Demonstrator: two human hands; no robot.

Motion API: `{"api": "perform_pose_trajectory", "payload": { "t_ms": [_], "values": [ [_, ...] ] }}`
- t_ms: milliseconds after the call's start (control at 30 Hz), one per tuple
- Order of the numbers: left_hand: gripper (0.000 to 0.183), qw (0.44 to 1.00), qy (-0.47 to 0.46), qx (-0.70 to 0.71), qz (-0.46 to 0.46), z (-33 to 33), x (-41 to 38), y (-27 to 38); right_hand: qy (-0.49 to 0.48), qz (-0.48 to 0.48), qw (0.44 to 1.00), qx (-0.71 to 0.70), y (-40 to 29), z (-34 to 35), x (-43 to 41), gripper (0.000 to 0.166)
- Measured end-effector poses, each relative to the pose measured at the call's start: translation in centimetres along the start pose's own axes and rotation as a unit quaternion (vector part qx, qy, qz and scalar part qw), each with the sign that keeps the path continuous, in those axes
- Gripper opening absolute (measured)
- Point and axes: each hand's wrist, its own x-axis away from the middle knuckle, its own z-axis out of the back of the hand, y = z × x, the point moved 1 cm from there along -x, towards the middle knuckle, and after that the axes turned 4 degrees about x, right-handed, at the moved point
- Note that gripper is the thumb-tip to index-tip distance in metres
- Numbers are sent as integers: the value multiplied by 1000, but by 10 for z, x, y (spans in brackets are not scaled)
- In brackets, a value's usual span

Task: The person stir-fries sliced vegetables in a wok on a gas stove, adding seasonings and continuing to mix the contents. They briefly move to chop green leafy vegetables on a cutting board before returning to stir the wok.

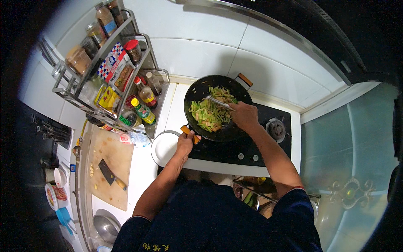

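Observation:
A black wok (241, 130) stands on the left part of the gas cooktop (217, 152), tilted a little, with chopped green vegetable and pale pieces (211, 115) inside. My left hand (185, 143) holds the wok's near wooden handle (185, 129). The other wooden handle (245, 80) points to the wall. Over the wok's right side, my right hand (245, 116) is closed on the handle of a metal utensil (218, 102), whose far end reaches into the food. Whether it is a spatula or a spoon cannot be told. A white plate or bowl (165, 148) lies left of my left hand.
At the left, a steel spice rack (144, 58) holds jars, bottles and packets. Below it a cleaver (107, 171) lies on a cutting board (110, 195), near a metal bowl (106, 228). The right burner (276, 129) is bare. A range hood (283, 28) hangs above; a glass panel (333, 148) is at right.

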Motion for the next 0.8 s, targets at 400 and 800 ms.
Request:
{"api": "perform_pose_trajectory", "payload": {
  "t_ms": [400,800],
  "values": [
    [31,1000,-2,19,-13,0,3,2,-13,-22,1000,8,-7,14,-14,33],
    [34,1000,-6,-4,-12,0,6,6,24,-21,999,-20,-12,28,-22,26]
  ]
}}
